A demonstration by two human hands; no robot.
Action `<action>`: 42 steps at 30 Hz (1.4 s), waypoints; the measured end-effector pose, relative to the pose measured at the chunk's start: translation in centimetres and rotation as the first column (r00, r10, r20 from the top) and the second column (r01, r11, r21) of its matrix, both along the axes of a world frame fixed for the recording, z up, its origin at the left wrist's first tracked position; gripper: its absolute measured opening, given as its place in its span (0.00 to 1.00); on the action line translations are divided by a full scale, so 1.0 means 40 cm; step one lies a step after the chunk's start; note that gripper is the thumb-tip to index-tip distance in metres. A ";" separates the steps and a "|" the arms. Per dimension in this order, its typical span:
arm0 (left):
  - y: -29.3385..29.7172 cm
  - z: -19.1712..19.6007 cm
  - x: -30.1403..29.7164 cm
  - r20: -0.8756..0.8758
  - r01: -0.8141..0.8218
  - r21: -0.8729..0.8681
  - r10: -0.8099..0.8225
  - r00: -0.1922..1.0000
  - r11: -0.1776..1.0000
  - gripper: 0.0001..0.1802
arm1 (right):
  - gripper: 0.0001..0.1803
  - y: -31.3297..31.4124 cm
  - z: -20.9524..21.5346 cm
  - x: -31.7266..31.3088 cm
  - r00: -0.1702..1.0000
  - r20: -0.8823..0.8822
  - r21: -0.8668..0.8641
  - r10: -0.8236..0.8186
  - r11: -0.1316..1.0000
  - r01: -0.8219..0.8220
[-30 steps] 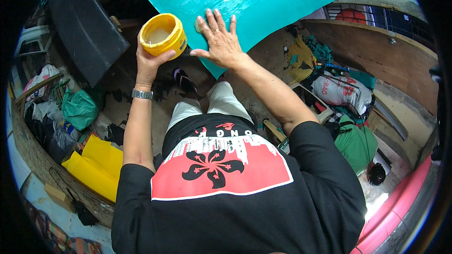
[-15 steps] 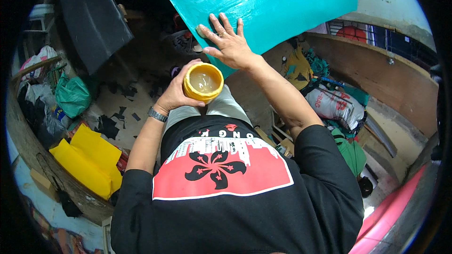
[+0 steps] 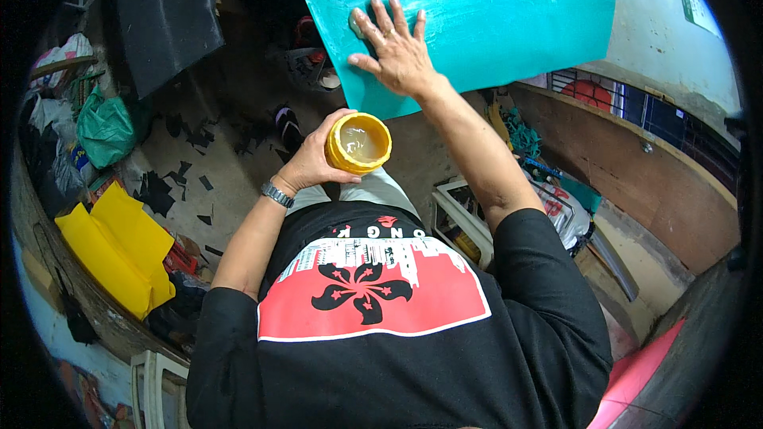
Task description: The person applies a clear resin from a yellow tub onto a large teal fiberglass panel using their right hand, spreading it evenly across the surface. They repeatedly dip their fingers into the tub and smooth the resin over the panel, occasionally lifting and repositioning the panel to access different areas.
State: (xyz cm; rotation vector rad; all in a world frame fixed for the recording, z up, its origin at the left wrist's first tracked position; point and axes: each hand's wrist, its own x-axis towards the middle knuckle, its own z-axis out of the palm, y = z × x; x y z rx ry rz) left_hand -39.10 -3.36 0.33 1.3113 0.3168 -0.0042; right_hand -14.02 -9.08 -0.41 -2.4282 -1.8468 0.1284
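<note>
My left hand (image 3: 316, 160) is wrapped round a yellow jar (image 3: 372, 167) and keeps it upright in front of my waist. Inside the jar is a cloudy, pale, wet-looking substance (image 3: 362, 141). Ahead and to the right, my right hand (image 3: 397, 52) lies with spread fingers on a large turquoise sheet (image 3: 509, 24). Its fingertips and thumb seem coated with something pale and wet. Glossy streaks cover much of the sheet. The sheet's near left corner is by my right thumb, just beyond the jar.
A dark sheet (image 3: 167, 24) hangs at the far left. Black scraps (image 3: 155, 195) litter the floor. Folded yellow sheets (image 3: 119, 250) and a green plastic bag (image 3: 105, 129) lie at left. A low brown board wall (image 3: 628, 155) runs along the right, with sacks (image 3: 560, 210) beside it.
My right hand has slid a little up and to the right over the turquoise sheet. The jar in my left hand has shifted slightly right with the view.
</note>
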 end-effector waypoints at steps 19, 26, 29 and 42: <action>-0.028 -0.014 -0.013 -0.015 -0.154 0.097 0.156 0.988 0.983 0.59 | 0.40 -0.010 0.073 -0.025 0.868 -0.183 -0.090 0.461 0.871 -0.482; 0.035 0.019 -0.049 0.017 -0.223 0.117 0.223 0.975 0.968 0.60 | 0.20 -0.196 0.173 0.037 0.379 -0.925 0.037 -0.040 0.980 0.194; 0.085 0.045 -0.051 0.021 -0.293 0.061 0.292 0.956 0.954 0.59 | 0.20 -0.306 0.194 0.070 0.377 -0.920 0.201 -0.108 0.693 0.692; 0.356 0.167 0.251 0.251 -0.660 0.216 0.612 0.750 0.719 0.39 | 0.59 -0.510 -0.018 0.114 -0.291 -0.953 -0.301 0.081 -0.174 0.938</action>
